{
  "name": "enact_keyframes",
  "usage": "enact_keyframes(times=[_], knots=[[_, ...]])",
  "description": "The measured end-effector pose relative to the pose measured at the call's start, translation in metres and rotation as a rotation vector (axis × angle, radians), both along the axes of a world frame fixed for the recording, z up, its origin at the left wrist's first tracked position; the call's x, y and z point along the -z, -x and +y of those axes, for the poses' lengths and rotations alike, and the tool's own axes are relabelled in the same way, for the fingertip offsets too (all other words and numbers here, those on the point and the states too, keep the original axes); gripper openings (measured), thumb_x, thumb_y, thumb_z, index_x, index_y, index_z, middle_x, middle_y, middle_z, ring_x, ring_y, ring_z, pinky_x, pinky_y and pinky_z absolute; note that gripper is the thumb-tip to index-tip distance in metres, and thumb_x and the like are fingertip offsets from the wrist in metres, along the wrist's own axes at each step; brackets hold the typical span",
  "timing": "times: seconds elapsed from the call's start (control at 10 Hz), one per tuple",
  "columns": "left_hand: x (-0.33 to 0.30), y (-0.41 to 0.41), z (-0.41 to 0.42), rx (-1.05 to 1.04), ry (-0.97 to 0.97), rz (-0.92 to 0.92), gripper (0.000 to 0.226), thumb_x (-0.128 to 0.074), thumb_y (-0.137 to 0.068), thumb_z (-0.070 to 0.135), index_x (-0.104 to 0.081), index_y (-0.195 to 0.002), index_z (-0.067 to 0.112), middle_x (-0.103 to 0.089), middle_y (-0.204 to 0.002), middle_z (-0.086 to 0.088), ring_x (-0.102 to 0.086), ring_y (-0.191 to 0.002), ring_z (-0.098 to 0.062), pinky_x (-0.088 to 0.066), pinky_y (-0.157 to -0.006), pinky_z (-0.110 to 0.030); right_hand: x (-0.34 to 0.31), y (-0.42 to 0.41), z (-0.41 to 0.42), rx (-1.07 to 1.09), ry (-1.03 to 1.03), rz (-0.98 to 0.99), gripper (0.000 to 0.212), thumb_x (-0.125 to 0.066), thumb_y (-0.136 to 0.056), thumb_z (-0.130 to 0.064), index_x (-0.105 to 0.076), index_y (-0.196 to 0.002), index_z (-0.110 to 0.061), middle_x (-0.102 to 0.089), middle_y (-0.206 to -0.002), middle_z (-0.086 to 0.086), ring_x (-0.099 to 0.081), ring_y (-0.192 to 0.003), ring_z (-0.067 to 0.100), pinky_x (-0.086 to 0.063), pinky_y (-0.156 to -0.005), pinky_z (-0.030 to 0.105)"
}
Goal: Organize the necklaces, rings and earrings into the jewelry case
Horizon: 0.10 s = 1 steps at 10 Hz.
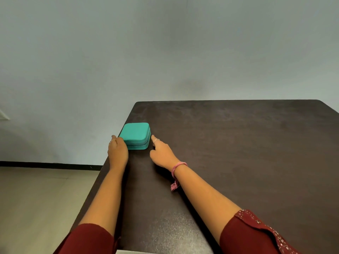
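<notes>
The small teal zip-around fabric jewelry case [135,135], closed at frame centre-left on the dark counter [238,143], looks light and stiff. Left hand [117,149] grips its left corner; right hand [161,152], fingers loosely apart, holds nothing. Best held by its sides.

The jewelry case [136,135] lies shut on the table [238,153], close to the table's left edge and toward its far-left corner, at about eleven o'clock from the person. The left hand [117,150] sits at the case's seven o'clock, touching its near-left corner. The right hand [161,153] lies at the case's four o'clock, just beside its right side. A wall [165,52] stands behind the table at twelve o'clock, and floor [36,195] lies to its left at nine o'clock.
</notes>
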State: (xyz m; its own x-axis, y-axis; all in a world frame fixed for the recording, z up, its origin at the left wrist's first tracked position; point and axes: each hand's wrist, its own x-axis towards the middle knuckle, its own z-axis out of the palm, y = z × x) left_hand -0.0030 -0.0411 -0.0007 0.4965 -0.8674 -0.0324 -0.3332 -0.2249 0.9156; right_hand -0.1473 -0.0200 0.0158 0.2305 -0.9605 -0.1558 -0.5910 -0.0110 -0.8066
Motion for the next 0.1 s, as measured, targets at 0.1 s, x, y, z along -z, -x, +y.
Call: enact_keyframes(times=[0.1], knots=[[-0.0048,0.0249,0.0199,-0.002,0.111,-0.081,0.050,-0.026,-0.104,0.022,-0.018,-0.151,0.007,-0.026,-0.153,-0.015,-0.027,-0.141,-0.029,-0.025,-0.115,-0.038,0.0065,0.0167,0.0100,0.070,0.045,0.009,0.068,-0.041,-0.089,-0.004,-0.015,-0.151,-0.011,-0.029,-0.154,0.011,-0.030,-0.140,0.028,-0.024,-0.116,0.044]])
